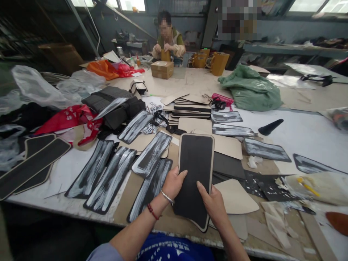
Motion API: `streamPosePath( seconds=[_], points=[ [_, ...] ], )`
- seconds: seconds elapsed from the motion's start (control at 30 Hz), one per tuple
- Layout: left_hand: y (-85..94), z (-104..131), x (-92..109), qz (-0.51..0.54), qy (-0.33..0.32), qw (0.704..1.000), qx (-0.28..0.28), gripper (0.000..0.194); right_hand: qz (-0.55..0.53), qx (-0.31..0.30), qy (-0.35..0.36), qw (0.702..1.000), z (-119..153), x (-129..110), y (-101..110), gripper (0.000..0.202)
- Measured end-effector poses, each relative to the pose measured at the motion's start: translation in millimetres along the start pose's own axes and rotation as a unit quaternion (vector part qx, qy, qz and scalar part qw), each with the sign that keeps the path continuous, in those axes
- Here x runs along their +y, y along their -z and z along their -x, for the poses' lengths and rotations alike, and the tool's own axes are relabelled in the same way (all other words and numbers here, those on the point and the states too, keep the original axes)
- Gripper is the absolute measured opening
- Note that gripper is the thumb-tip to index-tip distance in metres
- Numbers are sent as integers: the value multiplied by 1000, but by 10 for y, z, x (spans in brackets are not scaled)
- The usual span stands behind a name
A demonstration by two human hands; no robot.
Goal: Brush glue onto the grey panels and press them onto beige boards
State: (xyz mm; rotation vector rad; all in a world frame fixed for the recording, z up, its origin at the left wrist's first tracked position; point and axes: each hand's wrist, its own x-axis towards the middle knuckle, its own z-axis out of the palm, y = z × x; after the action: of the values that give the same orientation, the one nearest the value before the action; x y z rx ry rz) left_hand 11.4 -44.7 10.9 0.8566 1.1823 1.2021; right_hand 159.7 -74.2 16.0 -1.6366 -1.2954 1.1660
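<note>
Both my hands hold a dark panel with a beige border (196,159), tilted up over the front edge of the table. My left hand (175,185) grips its left side, thumb flat on the dark face. On the opposite edge, my right hand (213,201) pinches it with the thumb on top; the fingers behind are hidden. Left of the panel lie several black pieces smeared with white, one of them a streaked piece (110,179). Beneath and to the right are bare beige panels (235,197) and dark flat sheets (228,166).
Behind the panel rises a stack of beige and black panels (187,108). A green plastic bag (251,88) and a black cone-shaped object (271,127) lie to the right. Bordered panels (35,163) overlap at far left. Across the table a person (168,41) handles a yellow-brown piece near a cardboard box (162,69).
</note>
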Motion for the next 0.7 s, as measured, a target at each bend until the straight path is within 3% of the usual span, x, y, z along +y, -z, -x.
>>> streamPosePath(
  seconds=[0.07, 0.17, 0.23, 0.3, 0.37, 0.43, 0.57, 0.7],
  points=[
    [66, -52, -28, -35, -11, 999, 24, 24, 45, -58, 24, 997, 67, 114, 54, 50],
    [189, -155, -67, -5, 1, 997, 71, 26, 105, -139, 21, 984, 203, 434, 126, 50],
    [255, -212, -64, 36, 3, 995, 89, 30, 79, -149, -15, 986, 266, 642, 151, 56],
    [284, -238, -31, 68, 5, 994, 89, 33, -13, -119, -55, 991, 264, 738, 162, 65],
    [267, -227, 18, 93, 12, 993, 76, 35, -131, -90, -75, 984, 197, 677, 166, 70],
    [221, -189, 64, 123, 27, 990, 55, 37, -205, -100, -79, 970, 95, 492, 159, 68],
    [150, -100, 129, 193, 63, 979, 5, 44, -208, -142, -106, 962, -65, 104, 94, 58],
    [186, -46, 177, 234, 90, 967, -37, 46, -183, -117, -115, 969, -101, 32, 16, 53]
  ],
)
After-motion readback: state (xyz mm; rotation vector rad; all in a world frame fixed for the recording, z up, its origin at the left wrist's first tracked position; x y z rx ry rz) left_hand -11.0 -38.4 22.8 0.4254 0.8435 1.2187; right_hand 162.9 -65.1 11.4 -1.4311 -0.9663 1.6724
